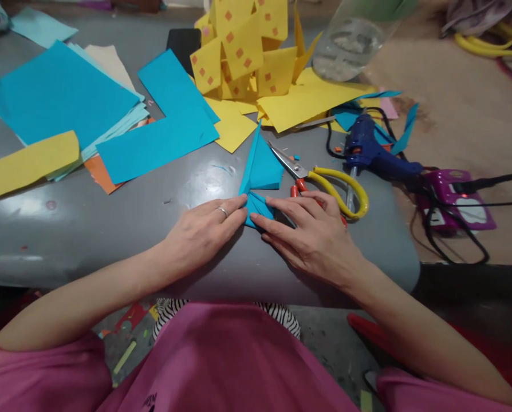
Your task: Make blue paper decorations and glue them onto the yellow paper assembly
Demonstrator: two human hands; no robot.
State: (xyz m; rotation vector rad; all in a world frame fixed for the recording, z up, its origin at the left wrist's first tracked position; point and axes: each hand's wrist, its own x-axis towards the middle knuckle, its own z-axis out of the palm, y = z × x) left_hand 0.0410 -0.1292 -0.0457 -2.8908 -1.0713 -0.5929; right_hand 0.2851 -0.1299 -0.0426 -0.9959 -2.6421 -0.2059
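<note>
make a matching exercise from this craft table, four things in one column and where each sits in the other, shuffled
1 folded blue paper piece
2 yellow-handled metal scissors
3 dark blue plastic glue gun
4 long yellow paper strip

a far left of the grey table
b under fingertips of the left hand and right hand
c at the table's right edge
d just beyond the right hand

Pairs: 1-b, 2-d, 3-c, 4-a
</note>
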